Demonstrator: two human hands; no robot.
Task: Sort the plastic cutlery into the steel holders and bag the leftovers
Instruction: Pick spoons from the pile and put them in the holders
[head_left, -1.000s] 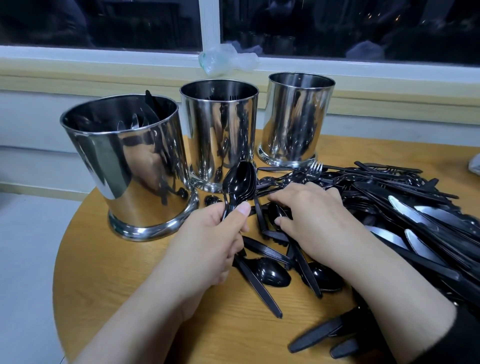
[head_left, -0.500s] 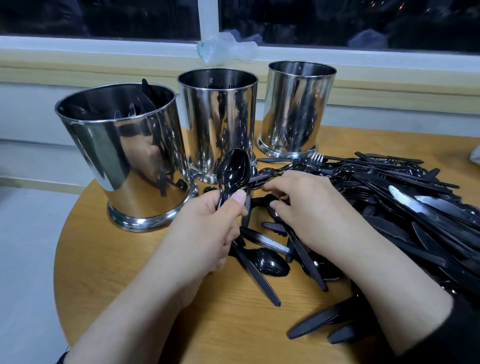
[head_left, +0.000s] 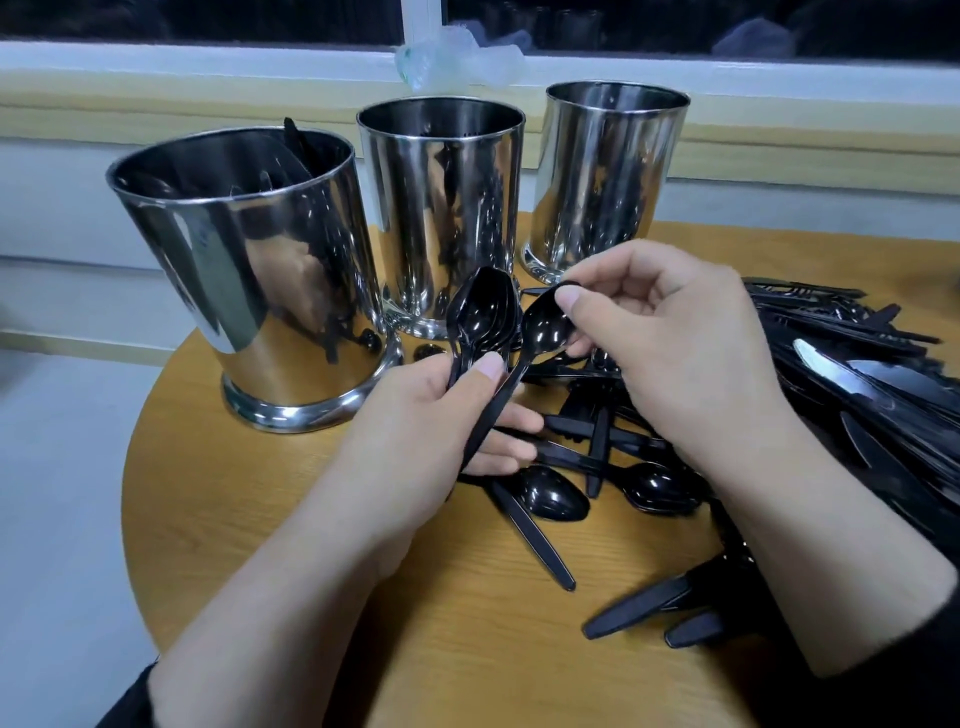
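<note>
Left hand (head_left: 415, 431) grips spoon bundle (head_left: 480, 322); right hand (head_left: 670, 353), earlier on pile, now lifted, pinching spoon (head_left: 543, 325).

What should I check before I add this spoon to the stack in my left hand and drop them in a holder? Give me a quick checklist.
1. Left hand grips the stacked spoons by the handles: ok.
2. Right hand pinches the single spoon by its bowl: ok.
3. Single spoon's bowl faces the same way as the stack: cannot tell.
4. Nearest holder stands upright with an open mouth: ok.
5. That holder already contains spoons: cannot tell, only dark handles show inside.
6. All spoons gathered: not ok, loose spoons lie on the table.
</note>
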